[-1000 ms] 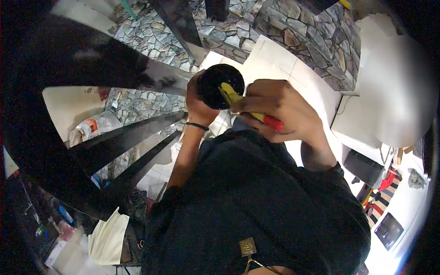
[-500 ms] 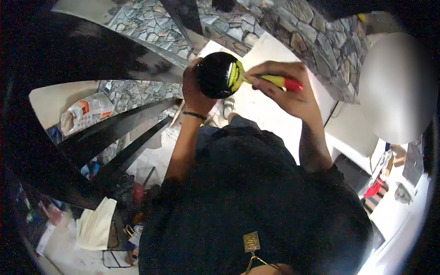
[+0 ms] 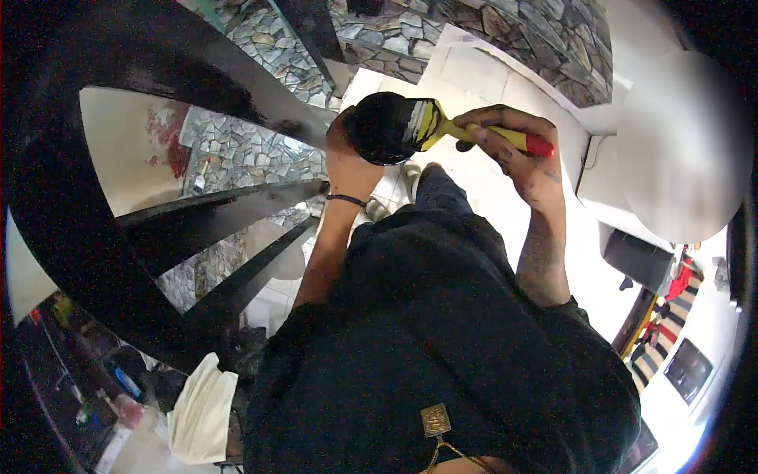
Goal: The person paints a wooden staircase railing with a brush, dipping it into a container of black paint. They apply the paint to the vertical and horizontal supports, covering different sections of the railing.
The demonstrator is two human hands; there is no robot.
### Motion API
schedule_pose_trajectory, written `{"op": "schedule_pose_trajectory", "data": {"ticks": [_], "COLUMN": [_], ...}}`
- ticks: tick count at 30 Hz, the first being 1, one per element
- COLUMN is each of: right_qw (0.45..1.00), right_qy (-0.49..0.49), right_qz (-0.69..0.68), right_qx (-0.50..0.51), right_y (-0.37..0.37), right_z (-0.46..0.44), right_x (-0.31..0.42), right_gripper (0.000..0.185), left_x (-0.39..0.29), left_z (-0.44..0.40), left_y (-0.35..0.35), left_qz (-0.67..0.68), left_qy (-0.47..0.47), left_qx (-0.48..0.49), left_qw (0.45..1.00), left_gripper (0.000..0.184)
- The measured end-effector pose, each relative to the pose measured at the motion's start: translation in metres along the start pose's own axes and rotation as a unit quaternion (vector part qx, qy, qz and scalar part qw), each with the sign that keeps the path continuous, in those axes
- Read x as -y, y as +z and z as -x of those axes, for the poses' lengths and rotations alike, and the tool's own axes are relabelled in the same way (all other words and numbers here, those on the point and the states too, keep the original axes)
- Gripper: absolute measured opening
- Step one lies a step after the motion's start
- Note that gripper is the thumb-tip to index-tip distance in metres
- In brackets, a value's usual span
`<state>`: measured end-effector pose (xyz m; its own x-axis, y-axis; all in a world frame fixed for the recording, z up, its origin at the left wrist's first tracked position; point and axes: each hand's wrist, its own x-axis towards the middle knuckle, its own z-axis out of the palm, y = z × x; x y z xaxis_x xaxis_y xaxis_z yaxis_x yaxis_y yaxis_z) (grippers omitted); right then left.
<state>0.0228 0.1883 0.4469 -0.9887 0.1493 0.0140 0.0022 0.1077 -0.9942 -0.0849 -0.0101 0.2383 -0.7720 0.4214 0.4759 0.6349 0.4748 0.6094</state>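
My left hand (image 3: 353, 162), with a dark band at its wrist, is wrapped round a round container of black paint (image 3: 375, 130). In my right hand (image 3: 517, 150) is a paintbrush (image 3: 431, 125) with a yellow handle and a red end, held between thumb and fingers. The brush lies nearly level, its paint-coated head over the right side of the container's mouth. Whether the bristles touch the paint or the rim I cannot tell. Dark smudges mark my right fingers.
Black, wet-looking bars (image 3: 229, 201) of a large frame stand close on my left. Beyond them is a patterned stone surface (image 3: 260, 158). A pale cloth (image 3: 203, 411) hangs at lower left. A sandalled foot (image 3: 377, 208) shows below the container. Dark boxy objects (image 3: 636, 257) lie to the right.
The brush has moved right relative to the container, so more of its head shows. My right hand has shifted right with it. The view has turned somewhat; my left hand still holds the container.
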Motion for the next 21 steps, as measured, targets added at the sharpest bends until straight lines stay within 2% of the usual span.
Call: {"op": "schedule_pose_trajectory", "data": {"ticks": [3,4,5,7,8,11,12,15,18,21], "right_qw": [0.999,0.996,0.997,0.999,0.997,0.996,0.993,0.993,0.991,0.991], "right_qy": [0.045,0.082,0.075,0.026,0.073,0.038,0.071,0.092,0.075,0.076], "right_qz": [-0.015,0.021,0.017,0.021,-0.018,-0.078,-0.089,-0.073,-0.108,-0.105], "right_qx": [-0.019,-0.016,0.017,0.010,0.000,-0.029,-0.025,-0.025,-0.025,-0.011], "right_y": [0.010,0.015,0.020,0.033,0.032,0.014,0.007,0.008,0.029,0.029], "right_z": [0.010,0.010,0.007,-0.001,0.000,0.005,0.010,0.012,0.005,0.004], "right_x": [-0.018,-0.027,-0.032,-0.038,-0.029,-0.027,-0.024,-0.041,-0.043,-0.024], "right_gripper": [0.016,0.017,0.019,0.022,0.024,0.024,0.023,0.022,0.022,0.024], "left_x": [0.001,-0.002,-0.004,-0.016,-0.009,-0.007,0.000,0.000,-0.012,-0.014], "left_z": [0.009,0.009,0.008,0.007,0.010,0.007,0.005,0.008,0.002,-0.001], "left_y": [0.003,0.002,0.001,-0.003,0.005,-0.002,-0.004,-0.001,-0.008,-0.010], "left_qz": [-0.006,-0.002,0.002,0.040,0.095,0.100,-0.012,0.016,0.013,0.087], "left_qy": [0.018,0.010,0.002,-0.046,-0.074,-0.071,0.004,-0.034,-0.014,-0.039], "left_qx": [0.005,0.001,-0.003,-0.011,-0.012,-0.043,-0.014,-0.014,-0.015,-0.036], "left_qw": [1.000,1.000,1.000,0.998,0.993,0.992,1.000,0.999,1.000,0.995], "left_gripper": [0.063,0.064,0.064,0.065,0.067,0.065,0.064,0.060,0.058,0.055]}}
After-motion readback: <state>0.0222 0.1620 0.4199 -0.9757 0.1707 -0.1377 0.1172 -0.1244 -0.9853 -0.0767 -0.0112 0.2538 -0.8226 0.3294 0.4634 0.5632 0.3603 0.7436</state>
